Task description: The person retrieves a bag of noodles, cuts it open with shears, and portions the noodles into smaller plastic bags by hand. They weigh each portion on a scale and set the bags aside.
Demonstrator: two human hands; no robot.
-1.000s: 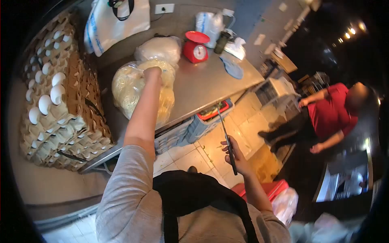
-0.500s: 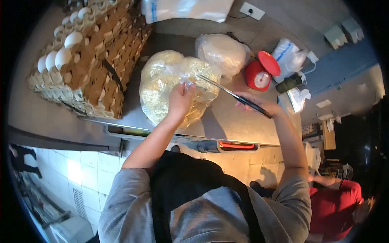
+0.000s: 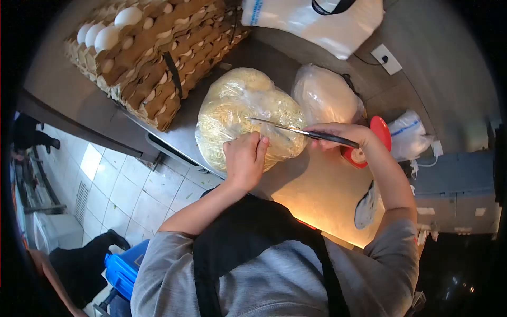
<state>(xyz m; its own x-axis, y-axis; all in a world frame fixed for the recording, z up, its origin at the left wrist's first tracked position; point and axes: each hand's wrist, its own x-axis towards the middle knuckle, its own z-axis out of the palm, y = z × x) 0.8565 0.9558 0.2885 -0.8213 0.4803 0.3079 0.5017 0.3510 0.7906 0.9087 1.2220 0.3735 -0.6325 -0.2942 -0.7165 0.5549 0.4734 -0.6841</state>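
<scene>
A large clear plastic bag (image 3: 227,108) bulging with pale yellow, shredded or noodle-like contents sits on the metal counter. My left hand (image 3: 245,158) is closed at its near side, thumb up, pinching the plastic. From the right, my right hand (image 3: 335,132) grips a black-handled tool (image 3: 338,139) with a slim metal front part. The tool's tip lies over the middle of the bag, just above my left fingers. Behind the bag, a second clear bag (image 3: 325,95) with whitish contents stands close by.
Stacked egg trays (image 3: 158,68) with several white eggs rise at the left. A red scale (image 3: 380,134) is partly hidden behind my right forearm. White plastic bags (image 3: 322,21) lie at the back. A person's dark-clothed leg (image 3: 84,269) and a blue container (image 3: 124,269) are at lower left.
The view has turned and shifted. My right hand has come closer to the bag, bringing the tool's tip further across it. My left hand stays at the bag, its thumb now pointing up.
</scene>
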